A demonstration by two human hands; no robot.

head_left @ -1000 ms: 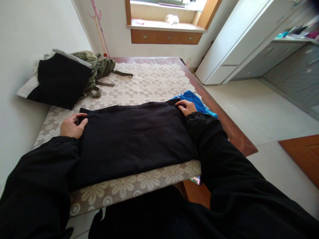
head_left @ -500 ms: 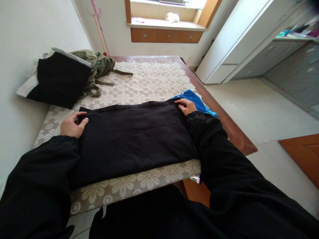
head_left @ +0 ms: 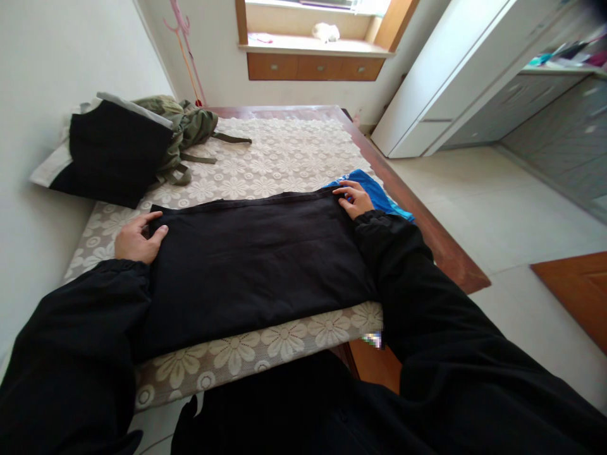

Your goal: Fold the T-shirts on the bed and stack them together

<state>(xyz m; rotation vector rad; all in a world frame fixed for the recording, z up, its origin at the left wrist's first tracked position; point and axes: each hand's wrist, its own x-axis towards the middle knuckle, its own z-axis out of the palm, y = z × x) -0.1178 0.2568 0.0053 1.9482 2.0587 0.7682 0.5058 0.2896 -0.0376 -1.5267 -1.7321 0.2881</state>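
A black folded garment [head_left: 256, 259] lies flat in a wide rectangle on the lace tablecloth, its near edge close to the table's front. At its far left corner rests my left hand [head_left: 138, 239], thumb on the cloth and fingers at the edge, with a gap between them. My right hand [head_left: 355, 199] touches the far right corner, fingers spread and thumb apart. Just beyond and beside that hand lies a blue cloth [head_left: 374, 196], partly covered by the hand and the black garment. What kind of garment the black one is, I cannot tell.
On the table's far left, a black and light-grey pile of cloth [head_left: 118, 148] leans against an olive-green backpack [head_left: 196, 126] with loose straps. A lace tablecloth [head_left: 294, 151] covers most of the brown wooden table [head_left: 455, 272]. A white wall stands close on the left.
The fingers of my right hand have loosened and lifted slightly at the garment's far right corner. My left hand and the black garment stay almost where they were.
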